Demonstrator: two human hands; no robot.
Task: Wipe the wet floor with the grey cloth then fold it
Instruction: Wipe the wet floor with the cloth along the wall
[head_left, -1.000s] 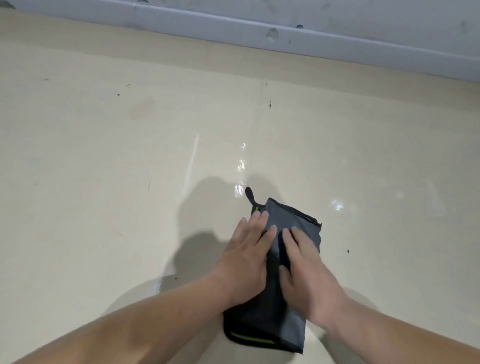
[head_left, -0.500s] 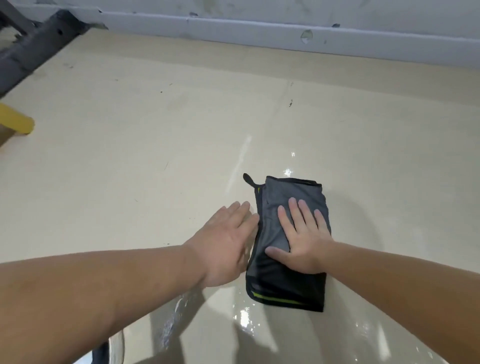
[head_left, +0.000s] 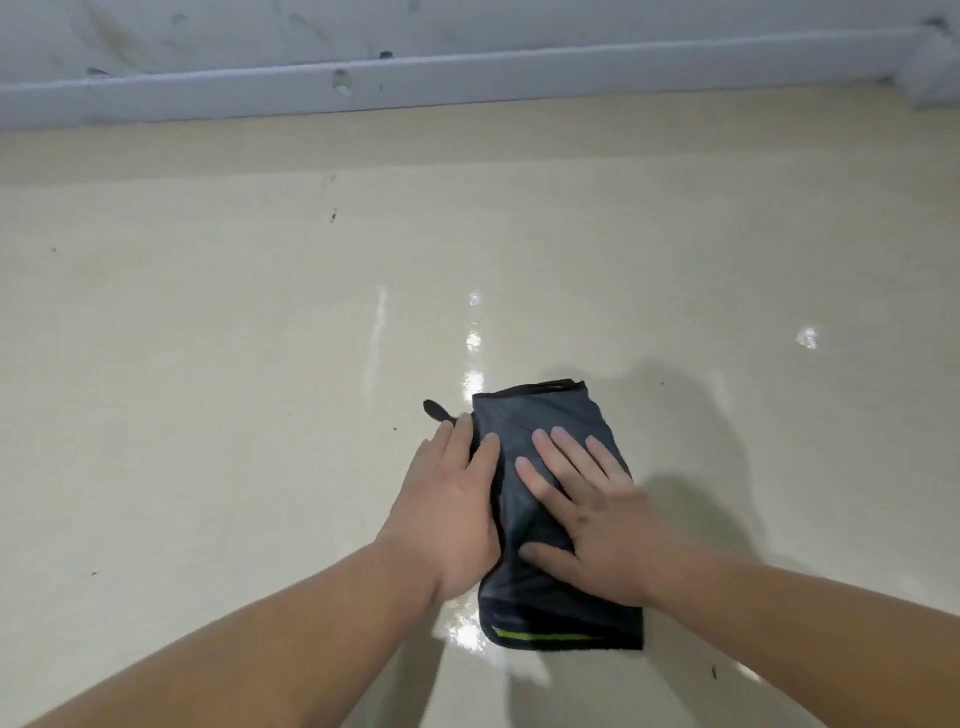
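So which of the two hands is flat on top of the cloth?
The right hand: it lies spread flat on the cloth. The left hand sits along the cloth's left edge, mostly over the floor.

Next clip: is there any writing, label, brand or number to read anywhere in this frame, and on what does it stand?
No text can be read in this frame.
The grey cloth shows only a plain green stripe by its near edge and a black loop, with no lettering.
The floor and the wall carry only specks and chips, with no writing or signs.
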